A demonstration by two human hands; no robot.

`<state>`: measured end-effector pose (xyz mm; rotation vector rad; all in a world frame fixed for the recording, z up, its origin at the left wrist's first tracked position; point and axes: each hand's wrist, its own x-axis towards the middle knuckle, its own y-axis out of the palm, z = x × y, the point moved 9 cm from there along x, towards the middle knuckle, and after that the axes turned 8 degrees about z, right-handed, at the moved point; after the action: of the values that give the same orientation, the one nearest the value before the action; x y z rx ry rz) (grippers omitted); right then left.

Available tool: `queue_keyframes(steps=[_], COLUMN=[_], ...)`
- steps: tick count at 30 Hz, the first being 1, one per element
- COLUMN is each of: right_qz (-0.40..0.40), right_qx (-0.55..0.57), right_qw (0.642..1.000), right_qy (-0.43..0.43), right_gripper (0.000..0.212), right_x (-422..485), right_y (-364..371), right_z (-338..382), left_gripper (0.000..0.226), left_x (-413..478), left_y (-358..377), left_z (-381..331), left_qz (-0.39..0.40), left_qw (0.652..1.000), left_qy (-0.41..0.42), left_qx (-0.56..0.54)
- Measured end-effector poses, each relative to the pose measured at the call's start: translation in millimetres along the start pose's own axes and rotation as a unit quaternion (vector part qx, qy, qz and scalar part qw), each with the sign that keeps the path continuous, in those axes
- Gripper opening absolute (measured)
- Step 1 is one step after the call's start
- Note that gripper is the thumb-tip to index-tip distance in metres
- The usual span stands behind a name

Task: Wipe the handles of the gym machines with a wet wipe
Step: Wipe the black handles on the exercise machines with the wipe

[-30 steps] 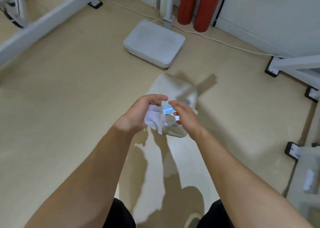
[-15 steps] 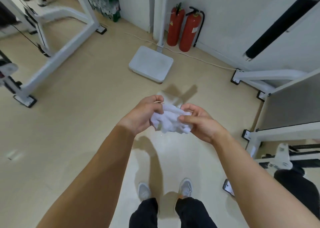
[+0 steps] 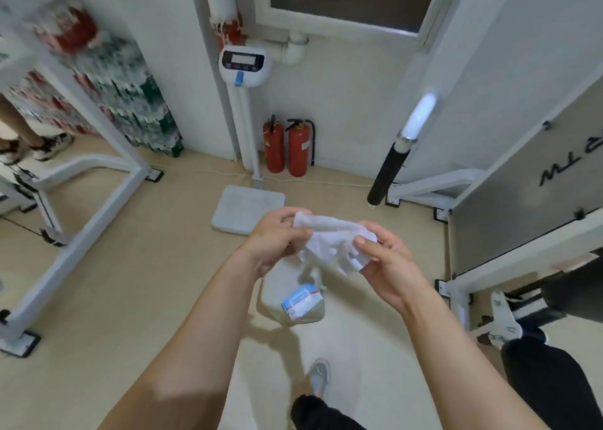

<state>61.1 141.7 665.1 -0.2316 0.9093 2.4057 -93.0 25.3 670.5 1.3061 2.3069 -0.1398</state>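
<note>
White and crumpled, a wet wipe (image 3: 329, 243) is stretched between two bare hands held out in front of the person, above a beige floor (image 3: 130, 283). The left hand (image 3: 275, 240) pinches the wipe's upper left end between thumb and fingers; the right hand (image 3: 388, 266) grips its lower right end the same way. The cloth looks damp and wrinkled, partly unfolded, with a loose corner hanging down. Below the hands a small blue and white packet (image 3: 301, 300) is seen against the floor; whether it is falling or lying there cannot be told. Beyond it stands a white weighing scale (image 3: 248, 212), two red fire extinguishers (image 3: 287, 147) against the wall, and a black padded machine handle (image 3: 388, 172) to the right.
</note>
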Motion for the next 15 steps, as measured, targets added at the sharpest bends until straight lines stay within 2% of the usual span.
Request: queue_keyframes(steps=[3, 9, 12, 15], right_qz=[-0.033, -0.101, -0.153, -0.203], right_qx=[0.022, 0.074, 0.046, -0.032], right_qw=[0.998, 0.983, 0.971, 0.953], right_qy=[-0.050, -0.135, -0.179, -0.221], right_gripper=[0.037, 0.029, 0.032, 0.030], right_x=[9, 6, 4, 11], right_y=[-7, -27, -42, -50], right_z=[33, 91, 121, 150], left_gripper=[0.037, 0.029, 0.018, 0.014], left_x=[26, 66, 88, 117], left_y=[15, 55, 71, 79], left_z=[-34, -84, -103, -117], left_qz=[-0.002, 0.032, 0.058, 0.079], left_qw=[0.999, 0.995, 0.993, 0.990], left_qy=[0.024, 0.093, 0.101, 0.105], left_qx=[-0.036, 0.011, 0.029, 0.052])
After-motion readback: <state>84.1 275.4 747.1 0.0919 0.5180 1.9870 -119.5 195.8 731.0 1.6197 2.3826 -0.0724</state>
